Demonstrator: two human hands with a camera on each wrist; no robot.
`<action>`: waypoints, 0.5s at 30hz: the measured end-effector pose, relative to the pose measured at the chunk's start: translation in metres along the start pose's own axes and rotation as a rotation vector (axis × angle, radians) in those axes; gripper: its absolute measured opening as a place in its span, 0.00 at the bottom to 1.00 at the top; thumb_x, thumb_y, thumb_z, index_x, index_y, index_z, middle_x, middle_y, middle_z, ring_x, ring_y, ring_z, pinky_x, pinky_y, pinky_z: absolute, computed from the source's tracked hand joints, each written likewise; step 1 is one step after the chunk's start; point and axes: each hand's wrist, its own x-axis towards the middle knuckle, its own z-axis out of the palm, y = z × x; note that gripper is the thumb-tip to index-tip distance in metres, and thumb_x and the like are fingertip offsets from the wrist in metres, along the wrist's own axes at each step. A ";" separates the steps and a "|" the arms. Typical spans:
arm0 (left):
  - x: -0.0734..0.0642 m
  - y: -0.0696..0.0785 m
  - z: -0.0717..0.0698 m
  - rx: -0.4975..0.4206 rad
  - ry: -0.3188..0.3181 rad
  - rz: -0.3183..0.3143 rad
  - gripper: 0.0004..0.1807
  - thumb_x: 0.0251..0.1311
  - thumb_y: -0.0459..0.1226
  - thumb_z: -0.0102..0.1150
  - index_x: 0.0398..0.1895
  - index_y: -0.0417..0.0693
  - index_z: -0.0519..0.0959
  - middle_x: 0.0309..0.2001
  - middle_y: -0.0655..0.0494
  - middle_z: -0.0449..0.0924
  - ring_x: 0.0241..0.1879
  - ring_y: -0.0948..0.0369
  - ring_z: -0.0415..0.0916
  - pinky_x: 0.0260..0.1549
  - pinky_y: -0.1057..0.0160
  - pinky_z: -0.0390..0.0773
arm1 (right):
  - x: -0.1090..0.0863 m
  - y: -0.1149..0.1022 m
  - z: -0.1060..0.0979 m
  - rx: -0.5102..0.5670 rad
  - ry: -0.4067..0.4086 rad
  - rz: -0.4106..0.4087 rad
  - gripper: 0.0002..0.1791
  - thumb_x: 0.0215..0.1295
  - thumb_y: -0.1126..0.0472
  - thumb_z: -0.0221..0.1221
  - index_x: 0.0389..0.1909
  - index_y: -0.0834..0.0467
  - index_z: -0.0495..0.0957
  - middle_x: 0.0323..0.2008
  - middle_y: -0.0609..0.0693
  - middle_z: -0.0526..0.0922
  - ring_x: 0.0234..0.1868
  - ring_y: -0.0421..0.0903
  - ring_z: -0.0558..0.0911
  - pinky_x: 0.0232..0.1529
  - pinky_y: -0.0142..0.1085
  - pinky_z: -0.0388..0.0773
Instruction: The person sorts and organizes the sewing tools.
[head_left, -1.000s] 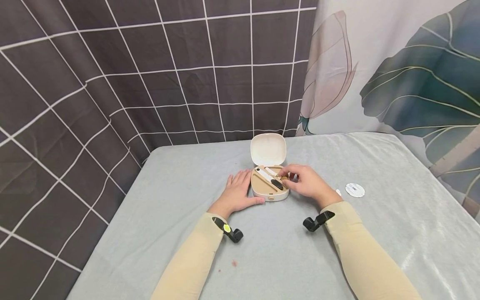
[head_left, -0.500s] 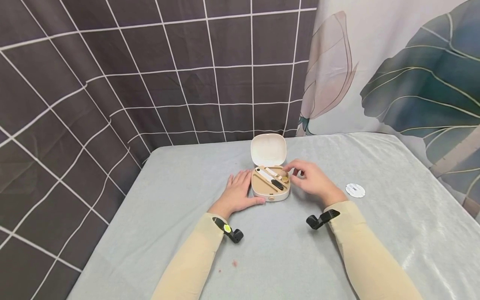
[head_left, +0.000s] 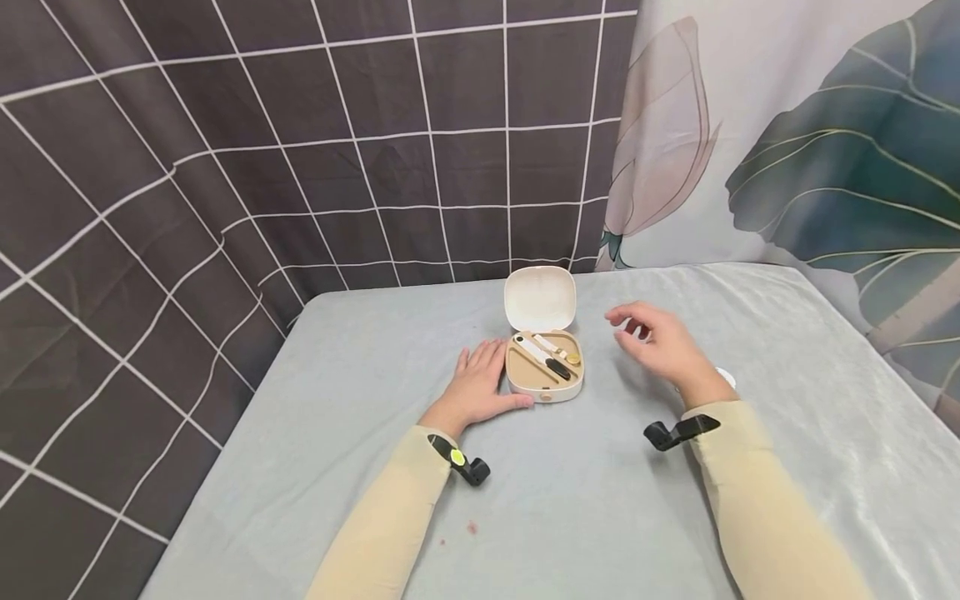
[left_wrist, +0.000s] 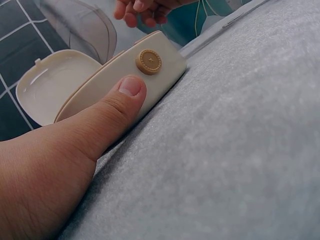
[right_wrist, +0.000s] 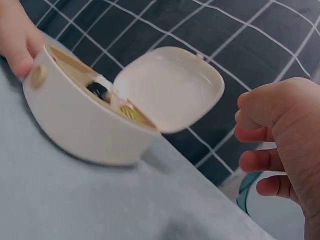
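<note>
A small cream box (head_left: 525,392) stands on the cloth with its lid (head_left: 540,298) tipped up at the back. My left hand (head_left: 480,396) lies against its left side, fingers extended, and the thumb (left_wrist: 117,105) touches the front wall beside a tan button-shaped clasp (left_wrist: 149,62). In the tan tray lie a slim white tool with a black end (head_left: 557,368) and a small white piece with a gold round end (head_left: 573,358). To the right of the box, my right hand (head_left: 663,346) hovers apart from it, fingers loosely bent and nothing held.
A flat white disc (head_left: 726,379) on the grey cloth (head_left: 585,517) is partly hidden behind my right wrist. Beyond the table's far edge hang a dark grid-patterned curtain (head_left: 390,183) and a pale leaf-printed curtain (head_left: 675,233).
My right hand has let go of the gold-ended piece in the tray and moved away to the right, now partly covering the white disc. My left hand stays at the box.
</note>
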 end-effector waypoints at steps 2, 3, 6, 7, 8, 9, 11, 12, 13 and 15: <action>0.000 0.001 0.000 0.001 -0.004 -0.002 0.62 0.55 0.75 0.53 0.83 0.50 0.44 0.81 0.47 0.47 0.80 0.50 0.40 0.75 0.41 0.37 | -0.005 0.004 -0.006 -0.028 0.028 0.002 0.14 0.61 0.74 0.60 0.47 0.62 0.83 0.39 0.53 0.85 0.34 0.36 0.75 0.34 0.30 0.72; 0.000 0.001 0.000 0.001 -0.008 -0.005 0.63 0.54 0.75 0.53 0.83 0.51 0.44 0.81 0.47 0.47 0.80 0.50 0.40 0.75 0.41 0.37 | -0.008 0.006 -0.009 -0.041 0.040 0.005 0.14 0.61 0.74 0.61 0.46 0.63 0.83 0.38 0.53 0.85 0.34 0.35 0.74 0.33 0.29 0.72; 0.001 0.001 0.000 0.006 -0.014 -0.015 0.63 0.54 0.76 0.53 0.83 0.52 0.43 0.81 0.48 0.46 0.80 0.51 0.39 0.76 0.42 0.36 | -0.017 0.011 -0.016 -0.085 0.067 0.016 0.14 0.60 0.74 0.61 0.46 0.62 0.83 0.36 0.51 0.84 0.33 0.34 0.74 0.33 0.26 0.71; 0.001 0.001 0.000 0.008 -0.016 -0.018 0.63 0.54 0.76 0.52 0.83 0.52 0.43 0.81 0.49 0.46 0.80 0.51 0.39 0.76 0.42 0.36 | -0.020 0.013 -0.019 -0.098 0.074 0.021 0.14 0.60 0.74 0.61 0.47 0.62 0.83 0.36 0.51 0.83 0.33 0.33 0.73 0.33 0.25 0.70; 0.001 0.001 0.001 0.010 -0.017 -0.019 0.63 0.54 0.76 0.52 0.83 0.52 0.43 0.81 0.49 0.46 0.80 0.51 0.39 0.76 0.42 0.36 | -0.024 0.014 -0.021 -0.111 0.081 0.027 0.14 0.60 0.74 0.62 0.47 0.62 0.83 0.36 0.51 0.83 0.33 0.34 0.73 0.33 0.25 0.70; 0.001 0.001 0.001 0.013 -0.019 -0.021 0.63 0.54 0.76 0.52 0.83 0.52 0.43 0.81 0.49 0.46 0.80 0.52 0.38 0.76 0.43 0.36 | -0.027 0.015 -0.023 -0.123 0.086 0.030 0.14 0.60 0.74 0.62 0.48 0.62 0.83 0.36 0.51 0.83 0.33 0.34 0.74 0.33 0.25 0.70; 0.001 0.001 0.001 0.016 -0.019 -0.021 0.63 0.54 0.76 0.52 0.83 0.51 0.43 0.81 0.49 0.45 0.80 0.52 0.38 0.76 0.43 0.36 | -0.032 0.018 -0.026 -0.152 0.095 0.034 0.15 0.61 0.73 0.62 0.48 0.62 0.83 0.36 0.50 0.82 0.33 0.35 0.74 0.33 0.24 0.70; 0.001 0.001 0.001 0.018 -0.018 -0.019 0.63 0.54 0.75 0.52 0.83 0.51 0.43 0.81 0.49 0.46 0.80 0.51 0.39 0.76 0.42 0.36 | -0.034 0.020 -0.028 -0.163 0.097 0.033 0.15 0.61 0.73 0.62 0.48 0.62 0.83 0.36 0.50 0.83 0.33 0.37 0.75 0.33 0.25 0.70; 0.001 0.001 0.001 0.017 -0.016 -0.019 0.63 0.54 0.75 0.53 0.83 0.51 0.43 0.81 0.49 0.46 0.80 0.51 0.39 0.76 0.42 0.36 | -0.037 0.021 -0.029 -0.172 0.097 0.032 0.15 0.61 0.73 0.62 0.48 0.62 0.83 0.36 0.50 0.83 0.33 0.38 0.75 0.33 0.25 0.71; 0.000 0.002 0.000 0.011 -0.012 -0.015 0.63 0.54 0.75 0.54 0.83 0.51 0.44 0.81 0.48 0.46 0.80 0.51 0.39 0.76 0.42 0.36 | -0.041 0.024 -0.031 -0.194 0.096 0.032 0.14 0.61 0.72 0.62 0.48 0.61 0.83 0.36 0.50 0.83 0.33 0.40 0.75 0.34 0.26 0.71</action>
